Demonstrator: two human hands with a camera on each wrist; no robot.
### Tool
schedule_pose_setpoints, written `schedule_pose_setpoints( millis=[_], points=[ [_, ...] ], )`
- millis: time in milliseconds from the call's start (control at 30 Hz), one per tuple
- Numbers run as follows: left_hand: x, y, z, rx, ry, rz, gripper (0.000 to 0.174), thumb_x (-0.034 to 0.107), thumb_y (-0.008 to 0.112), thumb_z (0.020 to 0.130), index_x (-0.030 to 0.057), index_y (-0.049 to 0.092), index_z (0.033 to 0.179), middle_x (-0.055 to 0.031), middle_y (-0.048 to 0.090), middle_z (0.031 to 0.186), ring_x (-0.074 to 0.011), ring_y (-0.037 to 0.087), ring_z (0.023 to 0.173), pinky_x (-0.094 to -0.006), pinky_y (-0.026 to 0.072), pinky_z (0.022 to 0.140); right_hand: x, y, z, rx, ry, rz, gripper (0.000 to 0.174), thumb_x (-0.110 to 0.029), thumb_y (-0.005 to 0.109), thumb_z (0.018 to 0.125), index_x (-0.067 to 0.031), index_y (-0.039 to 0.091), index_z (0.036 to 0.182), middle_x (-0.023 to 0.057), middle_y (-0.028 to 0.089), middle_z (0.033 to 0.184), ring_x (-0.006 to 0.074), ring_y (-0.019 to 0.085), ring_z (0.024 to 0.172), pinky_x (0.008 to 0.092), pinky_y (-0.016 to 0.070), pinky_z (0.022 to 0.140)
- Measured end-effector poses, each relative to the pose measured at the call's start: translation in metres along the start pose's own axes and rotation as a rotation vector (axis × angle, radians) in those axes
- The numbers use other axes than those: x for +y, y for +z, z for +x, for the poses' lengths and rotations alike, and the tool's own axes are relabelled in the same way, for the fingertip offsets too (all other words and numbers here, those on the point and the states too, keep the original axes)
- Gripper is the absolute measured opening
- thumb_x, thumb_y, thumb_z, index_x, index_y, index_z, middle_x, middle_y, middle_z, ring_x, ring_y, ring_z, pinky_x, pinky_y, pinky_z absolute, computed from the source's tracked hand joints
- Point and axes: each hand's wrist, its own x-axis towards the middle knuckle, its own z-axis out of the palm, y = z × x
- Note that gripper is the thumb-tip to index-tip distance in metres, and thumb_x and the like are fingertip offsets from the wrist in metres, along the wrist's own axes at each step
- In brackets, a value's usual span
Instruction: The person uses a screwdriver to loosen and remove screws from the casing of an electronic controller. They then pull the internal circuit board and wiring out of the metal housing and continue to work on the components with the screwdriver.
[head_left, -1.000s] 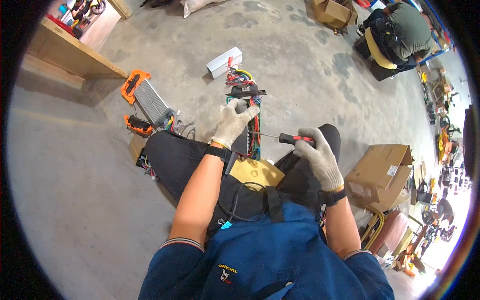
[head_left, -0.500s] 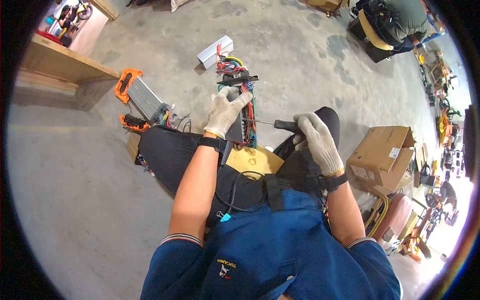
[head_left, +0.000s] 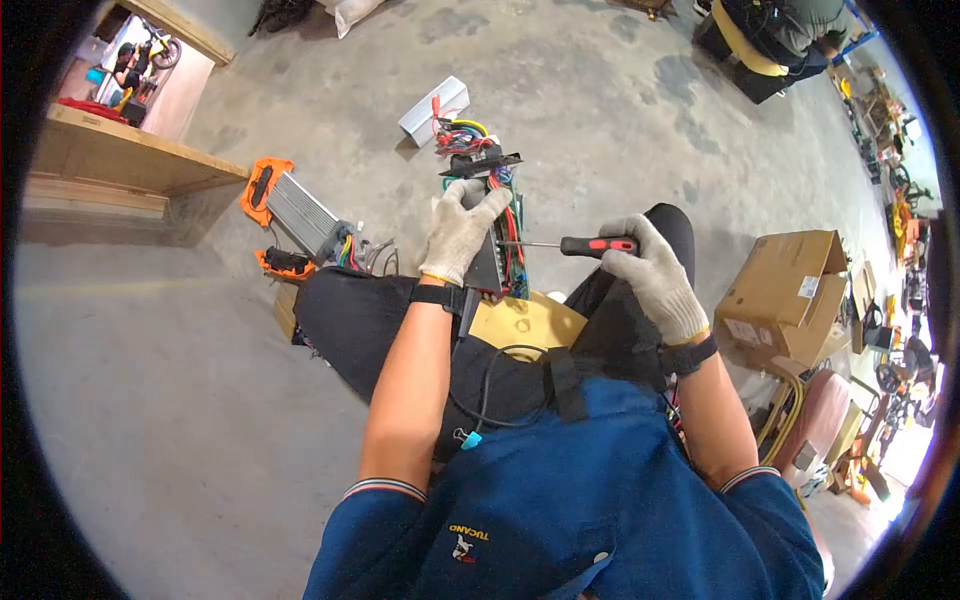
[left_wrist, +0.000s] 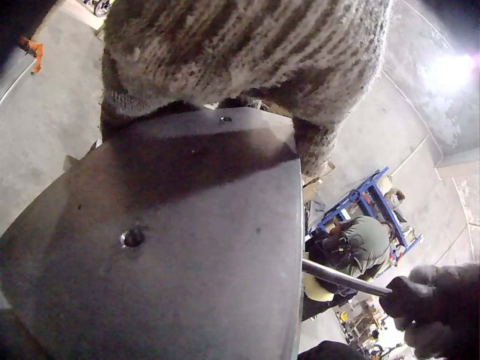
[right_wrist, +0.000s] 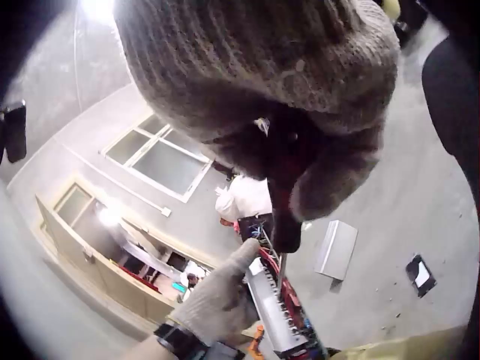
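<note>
The gloved left hand (head_left: 461, 232) grips the upper part of a circuit board unit (head_left: 517, 240) with a dark metal plate, red wires and a green edge. In the left wrist view the grey plate (left_wrist: 187, 225) shows a screw hole, under the glove's fingers. The gloved right hand (head_left: 655, 277) holds a red and black screwdriver (head_left: 598, 246) by its handle; the shaft points left and its tip meets the unit's side. In the right wrist view the shaft reaches a row of parts along the board (right_wrist: 277, 307). A wire bundle (head_left: 465, 136) extends from the unit's far end.
An aluminium housing (head_left: 434, 110) lies beyond the wires. Left of the legs is a finned unit (head_left: 305, 215) with orange end pieces. Yellow material (head_left: 525, 325) lies between the legs. A cardboard box (head_left: 780, 295) stands at the right; another person bends over at the upper right.
The right hand's hold on the screwdriver has shifted, showing more of the red handle than half a second ago. The left hand keeps its grip on the unit. The head view has shifted.
</note>
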Motion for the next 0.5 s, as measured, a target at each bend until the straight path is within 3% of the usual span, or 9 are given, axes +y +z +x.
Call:
schedule_pose_setpoints(
  millis=[100,167,300,433,500],
  points=[
    [-0.012,0.006,0.008,-0.014,-0.009,-0.086,0.067,0.050,0.084,0.091,-0.0038,0.073,0.130,-0.0154,0.079,0.114,-0.0242,0.074,0.103,-0.0376,0.0570,0.093,-0.024,0.001,-0.003,0.035,-0.001,0.000,0.037,-0.029,0.061,0.108,0.0021,0.066,0.128,0.0079,0.067,0.099,0.0138,0.066,0.079,0.0303,0.0559,0.076],
    [-0.017,0.006,0.010,-0.014,0.012,-0.092,0.067,0.048,0.085,0.092,-0.0042,0.073,0.131,-0.0165,0.079,0.116,-0.0240,0.075,0.105,-0.0377,0.0572,0.093,-0.042,0.000,-0.002,-0.017,0.414,0.320,0.039,-0.022,0.068,0.099,0.0027,0.067,0.130,0.0067,0.066,0.103,0.0137,0.063,0.093,0.0304,0.0516,0.087],
    [0.007,-0.003,-0.002,0.018,0.002,0.016,0.067,0.047,0.085,0.091,-0.0057,0.073,0.131,-0.0183,0.079,0.117,-0.0243,0.075,0.107,-0.0375,0.0572,0.094,-0.014,-0.004,0.001,-0.033,0.293,0.297,0.041,-0.020,0.071,0.095,0.0025,0.067,0.129,0.0062,0.067,0.106,0.0135,0.063,0.097,0.0302,0.0519,0.088],
    [0.008,-0.002,-0.002,0.005,-0.010,-0.058,0.070,0.052,0.084,0.090,-0.0041,0.073,0.131,-0.0186,0.080,0.117,-0.0271,0.075,0.109,-0.0389,0.0568,0.097,-0.016,-0.003,0.000,0.004,-0.013,0.041,0.039,-0.021,0.071,0.098,0.0019,0.066,0.130,0.0051,0.068,0.108,0.0131,0.066,0.093,0.0301,0.0541,0.084],
    [0.013,-0.007,-0.004,-0.020,-0.028,-0.015,0.069,0.053,0.084,0.088,-0.0017,0.075,0.129,-0.0198,0.079,0.118,-0.0288,0.075,0.109,-0.0410,0.0567,0.097,-0.029,0.001,0.000,-0.031,0.288,0.269,0.038,-0.017,0.069,0.098,0.0023,0.064,0.131,0.0089,0.069,0.104,0.0146,0.067,0.086,0.0312,0.0560,0.083]
  ],
)
